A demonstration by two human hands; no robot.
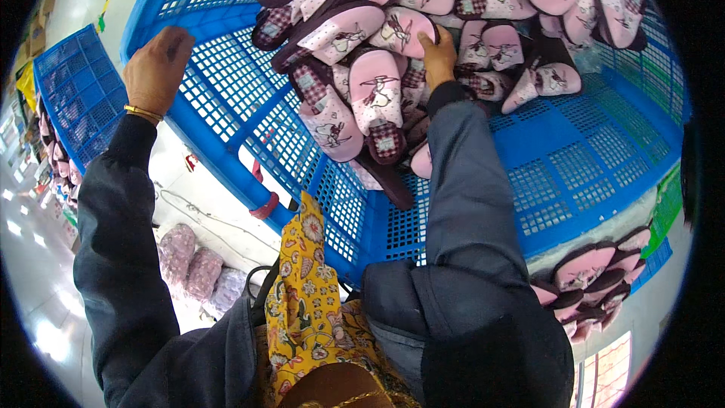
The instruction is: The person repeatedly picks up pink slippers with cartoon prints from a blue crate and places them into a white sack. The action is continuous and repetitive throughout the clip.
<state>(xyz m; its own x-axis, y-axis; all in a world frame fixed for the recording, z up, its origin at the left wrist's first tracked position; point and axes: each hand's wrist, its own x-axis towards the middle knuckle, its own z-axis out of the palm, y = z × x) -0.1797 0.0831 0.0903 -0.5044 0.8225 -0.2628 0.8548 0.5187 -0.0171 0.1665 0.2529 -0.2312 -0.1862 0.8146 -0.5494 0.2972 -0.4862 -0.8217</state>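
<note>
A large blue plastic basket (581,125) with latticed walls stands before me, with a heap of slippers in its far part. The slippers are pink and dark brown, with a printed cartoon figure and checked insoles. My left hand (156,68) rests at the basket's left rim, its fingers curled over the edge. My right hand (442,59) reaches into the heap, thumb and fingers closed at the edge of a pink slipper (404,32). Just nearer lies another pink slipper (375,91), sole side hidden. The right hand's far fingers are partly hidden.
Another blue basket (81,91) stands on the floor at the left. Several wrapped bundles (204,276) lie below my left arm. More pink slippers (585,268) are stacked outside the basket at the lower right. A yellow patterned scarf (302,272) hangs from me against the near rim.
</note>
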